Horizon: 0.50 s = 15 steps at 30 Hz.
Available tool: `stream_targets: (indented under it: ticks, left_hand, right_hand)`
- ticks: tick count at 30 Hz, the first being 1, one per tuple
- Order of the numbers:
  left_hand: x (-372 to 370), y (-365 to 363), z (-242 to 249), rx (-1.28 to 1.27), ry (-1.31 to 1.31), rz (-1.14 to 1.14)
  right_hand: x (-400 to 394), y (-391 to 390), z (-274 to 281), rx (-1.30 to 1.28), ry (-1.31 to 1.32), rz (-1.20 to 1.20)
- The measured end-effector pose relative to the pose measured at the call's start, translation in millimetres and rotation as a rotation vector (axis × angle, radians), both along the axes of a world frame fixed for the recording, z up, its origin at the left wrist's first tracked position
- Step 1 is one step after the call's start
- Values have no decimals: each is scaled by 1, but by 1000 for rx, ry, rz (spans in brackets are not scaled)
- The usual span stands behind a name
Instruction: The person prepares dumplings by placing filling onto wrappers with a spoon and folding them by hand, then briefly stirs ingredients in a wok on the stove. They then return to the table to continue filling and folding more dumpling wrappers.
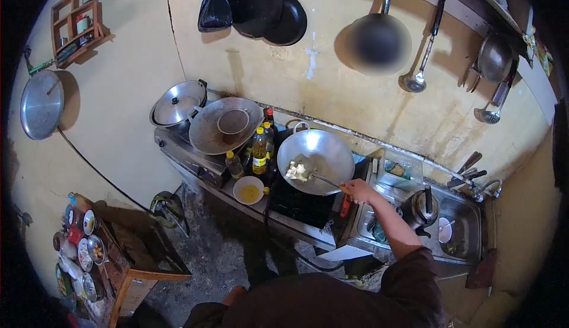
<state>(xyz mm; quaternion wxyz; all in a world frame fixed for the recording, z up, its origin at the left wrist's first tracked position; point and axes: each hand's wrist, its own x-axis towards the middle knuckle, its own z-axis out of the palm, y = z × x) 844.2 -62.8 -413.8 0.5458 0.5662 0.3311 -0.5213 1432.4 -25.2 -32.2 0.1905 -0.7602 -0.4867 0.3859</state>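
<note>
My right hand [357,192] is closed round the handle of a long metal spatula [325,179], reaching in from the right over a large wok [336,150]. At the spatula's head lie several white cubes that look like tofu [296,171], low on the wok's left side. The wok stands on the stove [296,203]. Left of it are a white bowl [236,190] with yellow liquid and a yellow-capped oil bottle [259,150]. Only a small part of my left hand [235,295] shows, low beside my body, its fingers hidden.
A second wok [201,129] and a lidded pot [176,103] stand at left. The sink [468,221] and a kettle [422,209] are at right. A ladle [416,82] and pans hang on the wall. Dishes crowd a small wooden table [139,274] at lower left.
</note>
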Motion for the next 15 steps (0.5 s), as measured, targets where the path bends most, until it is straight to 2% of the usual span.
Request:
stream_targets:
  ticks: [1, 2, 4, 7, 10, 13, 15]
  left_hand:
    - [0, 5, -2, -10, 2, -5]
    - [0, 2, -4, -21, 3, -10]
    - [6, 2, -8, -41, 6, -20]
    - [23, 16, -6, -69, 10, -32]
    - [18, 18, -10, -84, 15, -40]
    - [17, 16, -9, 276, -88, 37]
    - [17, 13, -8, 514, -159, 90]
  right_hand:
    - [-4, -6, 1, 164, -237, 170]
    - [-8, -10, 3, 163, -237, 163]
    - [-20, -15, 6, 266, -512, 113]
    - [-41, -24, 17, 278, -610, 91]
    - [-70, -35, 41, 204, -520, -26]
    - [-94, -46, 68, 195, -640, 9]
    - [-100, -45, 64, 173, -664, 14]
